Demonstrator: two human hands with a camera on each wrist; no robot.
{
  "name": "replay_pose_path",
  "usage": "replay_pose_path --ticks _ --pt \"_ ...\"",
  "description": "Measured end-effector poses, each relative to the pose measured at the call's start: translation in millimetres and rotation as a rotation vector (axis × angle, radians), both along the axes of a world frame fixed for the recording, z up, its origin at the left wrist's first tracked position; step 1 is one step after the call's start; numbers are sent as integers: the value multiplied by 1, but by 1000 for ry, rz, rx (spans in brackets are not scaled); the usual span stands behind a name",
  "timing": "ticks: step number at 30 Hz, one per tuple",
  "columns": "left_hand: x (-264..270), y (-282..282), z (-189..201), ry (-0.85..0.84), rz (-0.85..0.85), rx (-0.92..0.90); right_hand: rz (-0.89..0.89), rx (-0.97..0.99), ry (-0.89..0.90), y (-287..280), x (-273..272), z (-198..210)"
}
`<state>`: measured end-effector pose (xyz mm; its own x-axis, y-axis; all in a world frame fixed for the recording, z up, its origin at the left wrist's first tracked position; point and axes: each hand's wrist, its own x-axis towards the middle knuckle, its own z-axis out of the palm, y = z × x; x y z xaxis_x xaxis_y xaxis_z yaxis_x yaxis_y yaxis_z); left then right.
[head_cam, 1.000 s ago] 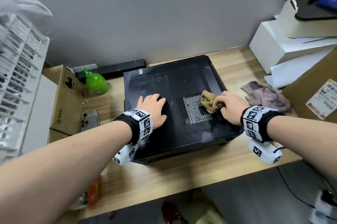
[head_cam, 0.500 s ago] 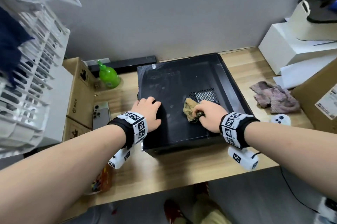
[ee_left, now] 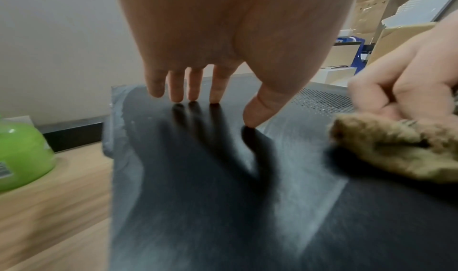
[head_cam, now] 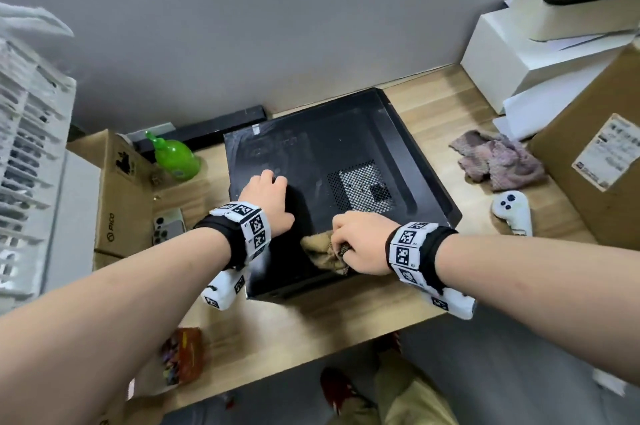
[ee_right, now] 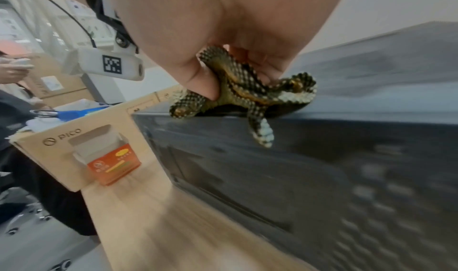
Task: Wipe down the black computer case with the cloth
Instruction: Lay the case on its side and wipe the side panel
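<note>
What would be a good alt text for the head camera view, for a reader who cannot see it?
A person's right hand grips a tan cloth on the near edge of a black computer case on a wooden desk, while the left hand rests flat on the case's top. A green bottle stands to the left.

An office or storeroom is suggested by a wooden surface (head_cam: pixel 346 324) set against a grey wall. Cardboard boxes (head_cam: pixel 121 196) are stacked left of the black computer case (head_cam: pixel 332 147); white boxes (head_cam: pixel 512 57) and a game controller (head_cam: pixel 512 211) are seen to its right.
</note>
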<state>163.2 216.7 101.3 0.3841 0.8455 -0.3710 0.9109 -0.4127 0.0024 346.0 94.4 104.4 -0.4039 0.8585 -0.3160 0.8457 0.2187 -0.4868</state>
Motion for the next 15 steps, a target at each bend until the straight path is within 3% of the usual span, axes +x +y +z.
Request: replay_pose_path --ticks 7,15 --pt "25 16 -2 -2 30 25 -131 -35 -144 -2 131 14" --pt "-5 39 0 31 198 44 -120 30 -146 67 116 6"
